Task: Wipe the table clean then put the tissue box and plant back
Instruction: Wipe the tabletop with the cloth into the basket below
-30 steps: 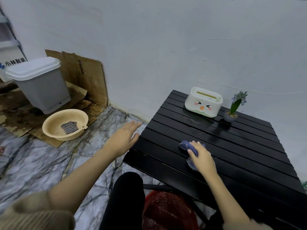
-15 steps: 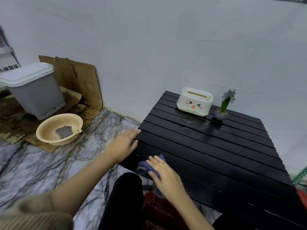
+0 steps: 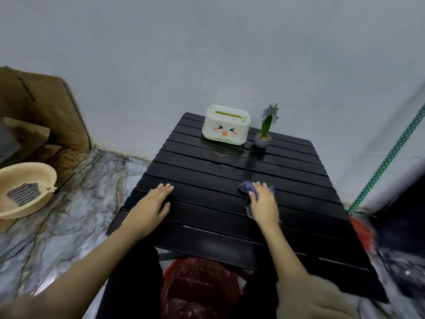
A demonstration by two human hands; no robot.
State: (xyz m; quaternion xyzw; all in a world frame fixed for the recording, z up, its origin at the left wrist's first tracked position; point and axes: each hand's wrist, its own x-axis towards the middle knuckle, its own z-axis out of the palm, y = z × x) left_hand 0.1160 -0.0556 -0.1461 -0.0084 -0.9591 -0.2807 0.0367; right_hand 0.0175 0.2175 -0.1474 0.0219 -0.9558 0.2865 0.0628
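Counter (image 3: pixel 230 171) of black slats is mid-wipe, judging by the layout; the right hand (image 3: pixel 264 203) presses flat on a blue-grey cloth (image 3: pixel 245 187) near the middle of the near half, its fingers spread over the rag rather than closed round it; the left hand (image 3: pixel 149 207) lies open, palm down, on the near left corner, holding nothing and seemingly steadying the top; the tissue box (image 3: pixel 226 124), white with a cartoon face, stands at the far edge by the wall, and the plant (image 3: pixel 265 130) in its small pot stands just beside it to the right, apart from it; both sit on the counter, so whether they are already back in place or the strip beneath them is not yet wiped cannot be told; the slats in front of them shine as if damp, which suggests much of the surface has been covered; compared with half a second ago, the cloth and right hand have travelled from the near left edge rightward and a little farther in, and the left hand, then at the left edge, now rests flat on the slats.
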